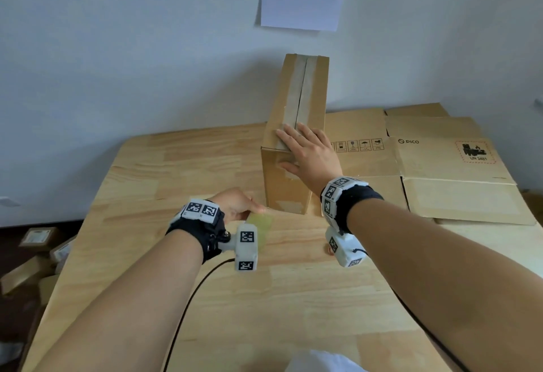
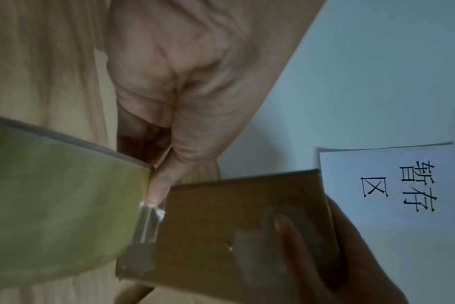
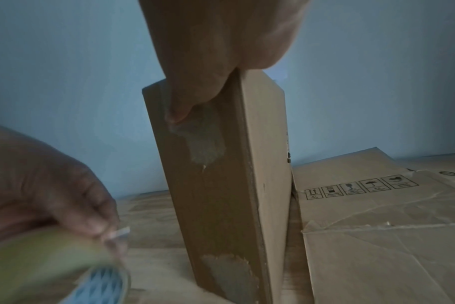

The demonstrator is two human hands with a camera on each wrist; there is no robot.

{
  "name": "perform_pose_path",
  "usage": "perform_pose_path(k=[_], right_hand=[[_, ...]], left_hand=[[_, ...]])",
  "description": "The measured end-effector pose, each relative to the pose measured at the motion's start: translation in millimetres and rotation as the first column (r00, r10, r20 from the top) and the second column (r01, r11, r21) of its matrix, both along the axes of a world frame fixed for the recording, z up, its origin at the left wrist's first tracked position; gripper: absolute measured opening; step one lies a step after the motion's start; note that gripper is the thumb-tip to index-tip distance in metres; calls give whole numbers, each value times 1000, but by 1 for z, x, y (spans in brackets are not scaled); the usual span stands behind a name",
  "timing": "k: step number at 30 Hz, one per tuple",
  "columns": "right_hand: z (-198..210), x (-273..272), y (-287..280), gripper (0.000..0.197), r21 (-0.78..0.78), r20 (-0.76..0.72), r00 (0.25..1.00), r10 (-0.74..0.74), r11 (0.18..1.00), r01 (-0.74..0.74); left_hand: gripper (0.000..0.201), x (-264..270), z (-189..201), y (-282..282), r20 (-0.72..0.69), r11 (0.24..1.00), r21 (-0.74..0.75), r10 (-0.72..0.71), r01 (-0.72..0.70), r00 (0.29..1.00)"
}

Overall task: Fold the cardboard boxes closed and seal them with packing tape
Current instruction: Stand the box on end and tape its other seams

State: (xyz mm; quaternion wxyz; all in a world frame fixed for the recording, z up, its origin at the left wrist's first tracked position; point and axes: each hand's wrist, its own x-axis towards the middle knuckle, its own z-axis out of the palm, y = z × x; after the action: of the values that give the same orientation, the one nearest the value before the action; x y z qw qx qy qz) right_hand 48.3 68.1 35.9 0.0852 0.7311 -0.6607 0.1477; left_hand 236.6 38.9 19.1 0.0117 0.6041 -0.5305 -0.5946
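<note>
One closed cardboard box (image 1: 296,125) stands on the wooden table (image 1: 293,298), right hand (image 1: 308,154) flat on it, fingers straight. Left hand (image 1: 235,204) grips one tape roll (image 1: 260,224) beside it. Flattened cartons (image 1: 440,166) lie right.

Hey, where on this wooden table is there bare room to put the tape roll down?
Bare wood lies left of the upright brown cardboard box, out to the wooden table edge, and nearer, between the two forearms. Right of the box it is crowded: flattened cardboard sheets cover the table. The left hand holds the yellowish tape roll.
</note>
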Motion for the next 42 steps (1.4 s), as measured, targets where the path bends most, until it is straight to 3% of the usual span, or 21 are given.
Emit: perform_pose_path(k=[3, 8, 16, 19, 22, 25, 28, 31, 35, 40, 42], right_hand=[[-4, 4, -1, 71, -60, -83, 996, -21, 998, 16], [5, 2, 0, 88, 50, -234, 972, 18, 999, -6], [13, -2, 4, 100, 102, -296, 955, 28, 995, 2], [25, 0, 4, 90, 207, -194, 979, 69, 978, -28], [42, 1, 1, 69, 235, 70, 995, 73, 968, -88], [68, -3, -1, 51, 170, 331, 943, -28, 985, -31], [82, -15, 0, 38, 228, 468, 839, -278, 955, 189], [76, -29, 9, 26, 388, 646, 625, -438, 894, 226], [77, -48, 22, 21, 395, 820, 367, -439, 898, 192], [90, -68, 39, 32, 441, 884, 133, -449, 894, 83], [90, -80, 47, 34, 441, 894, 73, -443, 897, 42]], left_hand=[[14, 10, 8, -12, -39, 998, -30, 56, -57, 998], [6, 18, 11, -18, -114, 991, -45, 122, -128, 986], [5, 27, 13, -18, -186, 972, -130, 167, -193, 968], [4, 31, 31, -18, -263, 939, -245, 175, -241, 949], [6, 39, 63, -20, -357, 895, -363, 124, -260, 926], [6, 46, 98, -27, -457, 844, -461, 37, -273, 889], [5, 39, 129, -31, -499, 785, -554, -46, -278, 866], [5, 16, 149, -28, -507, 739, -617, -111, -270, 855], [6, -25, 158, -25, -466, 722, -659, -175, -209, 867], [16, -82, 155, -22, -368, 680, -729, -294, -77, 882], [24, -105, 149, -19, -327, 680, -733, -368, 13, 870]])
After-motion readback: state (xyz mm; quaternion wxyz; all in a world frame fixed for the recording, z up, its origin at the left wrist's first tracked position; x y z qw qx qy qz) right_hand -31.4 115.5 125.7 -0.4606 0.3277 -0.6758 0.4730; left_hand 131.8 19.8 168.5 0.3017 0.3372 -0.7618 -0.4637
